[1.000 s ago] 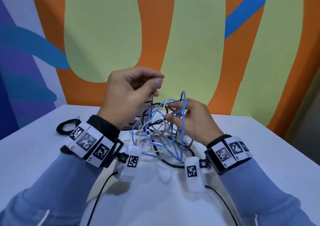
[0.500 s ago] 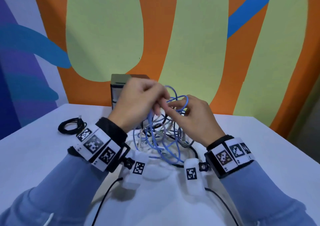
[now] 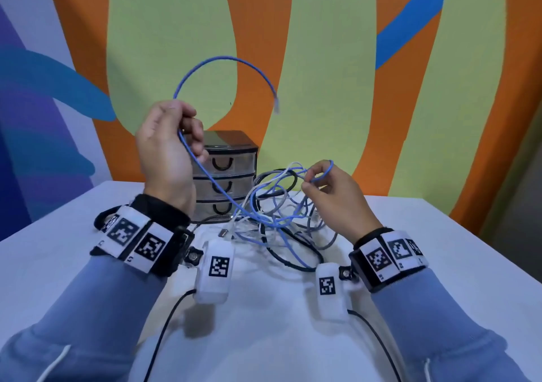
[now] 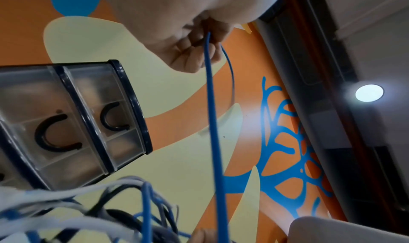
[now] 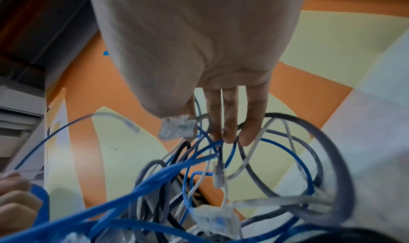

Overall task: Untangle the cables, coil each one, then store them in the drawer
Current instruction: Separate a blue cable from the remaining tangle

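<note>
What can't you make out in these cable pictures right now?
- Right hand fingertips: head view, hidden behind its knuckles.
- Blue cable free-end plug: head view, motion-blurred.
- Drawer unit contents: both views, frosted fronts.
- Tangle crossings: right wrist view, blurred.

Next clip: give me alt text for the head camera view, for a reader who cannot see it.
The raised left hand grips a thin blue cable whose free end arcs overhead, while the right hand pinches a blue loop in the tangled pile of cables on the white table. A small clear-plastic three-drawer unit stands behind, drawers closed.
</note>
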`<state>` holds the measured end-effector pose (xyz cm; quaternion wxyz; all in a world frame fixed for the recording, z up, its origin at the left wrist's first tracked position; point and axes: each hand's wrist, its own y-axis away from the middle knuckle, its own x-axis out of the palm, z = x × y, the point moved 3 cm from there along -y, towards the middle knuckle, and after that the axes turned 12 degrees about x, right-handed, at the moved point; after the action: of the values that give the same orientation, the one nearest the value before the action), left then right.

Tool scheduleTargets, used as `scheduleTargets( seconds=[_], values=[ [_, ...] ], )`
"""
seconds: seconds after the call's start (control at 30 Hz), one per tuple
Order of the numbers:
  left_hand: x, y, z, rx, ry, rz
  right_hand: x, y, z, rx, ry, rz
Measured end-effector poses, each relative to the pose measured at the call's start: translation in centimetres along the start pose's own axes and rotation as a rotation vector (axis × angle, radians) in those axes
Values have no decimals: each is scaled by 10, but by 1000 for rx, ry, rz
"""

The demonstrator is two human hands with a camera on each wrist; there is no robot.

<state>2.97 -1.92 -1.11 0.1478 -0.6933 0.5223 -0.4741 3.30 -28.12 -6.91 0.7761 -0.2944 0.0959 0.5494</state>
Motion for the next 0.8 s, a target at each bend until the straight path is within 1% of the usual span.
scheduleTargets(
  seconds=[0.1, 0.2, 0.27, 0.3, 0.4, 0.43, 0.5, 0.57, 0.6, 0.67, 0.73, 0.8],
  values=[
    [-5, -2, 2, 8, -66, -40, -4, -3, -5, 75, 82, -46],
    [-13, -7, 5, -25, -189, -80, -10, -4, -3, 108, 6, -82],
    [-16, -11, 9, -62, -272, -37, -14, -3, -1, 117, -28, -88],
    [-16, -12, 10, -64, -325, -4, -17, -2, 0, 107, -6, -107],
    [-16, -14, 13, -16, -460, 72, -29, 3, 7, 95, 143, -166],
    [-16, -13, 13, -6, -489, 82, -30, 4, 9, 124, 181, -141],
    [-18, -10, 15, -4, -538, 81, -24, 7, 13, 174, 222, 17],
    [-17, -8, 17, -34, -545, 98, -14, 9, 14, 179, 201, 183],
    [-16, -8, 20, -57, -537, 109, -11, 10, 13, 169, 201, 219],
    [-13, -7, 25, -78, -545, 135, -10, 10, 13, 143, 219, 231],
    [-11, -5, 25, -50, -579, 166, -8, 12, 13, 117, 262, 226],
    [-10, -3, 23, -25, -593, 202, -2, 17, 16, 91, 345, 256]
  ],
)
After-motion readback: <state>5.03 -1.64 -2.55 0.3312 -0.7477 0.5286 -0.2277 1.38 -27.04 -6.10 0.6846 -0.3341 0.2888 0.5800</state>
